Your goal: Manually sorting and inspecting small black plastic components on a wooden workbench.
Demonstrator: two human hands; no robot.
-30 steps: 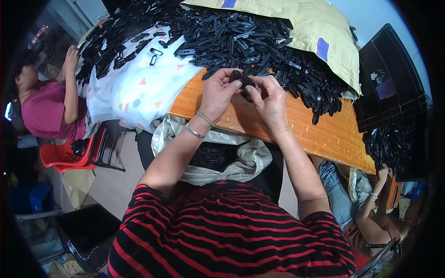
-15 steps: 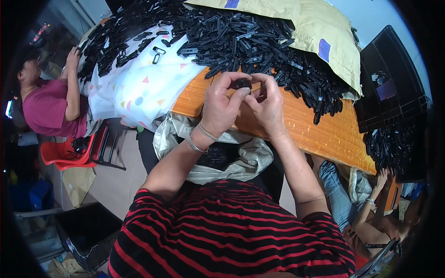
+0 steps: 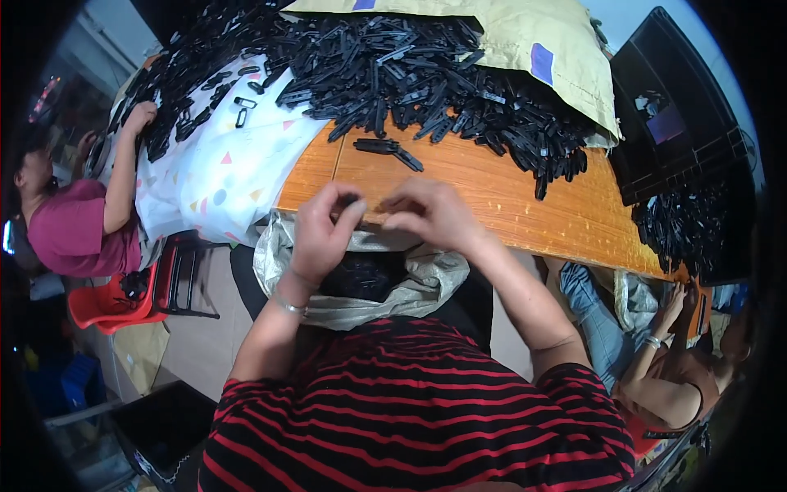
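Note:
My left hand (image 3: 321,234) is over the table's near edge, thumb and fingers closed around a small black plastic piece (image 3: 349,200), mostly hidden by the fingers. To its right, my right hand (image 3: 438,215) has its thumb and bent fingers apart, and I see nothing in it. Below both hands, a pale woven sack (image 3: 447,275) lies open on my lap with black pieces (image 3: 361,275) inside. Just beyond my hands, a few long black plastic parts (image 3: 389,152) rest on the wooden table (image 3: 492,197).
A big heap of black plastic parts (image 3: 385,74) covers the table's far side, beside a yellowish paper sack (image 3: 557,49). White patterned sheeting (image 3: 213,180) lies left. A black crate (image 3: 680,123) stands tilted at right. People work on both sides, left (image 3: 78,217) and right (image 3: 668,369).
My hands have come apart and moved down toward me, above the sack. The view has shifted a little, and long black parts now show on the table where my hands were.

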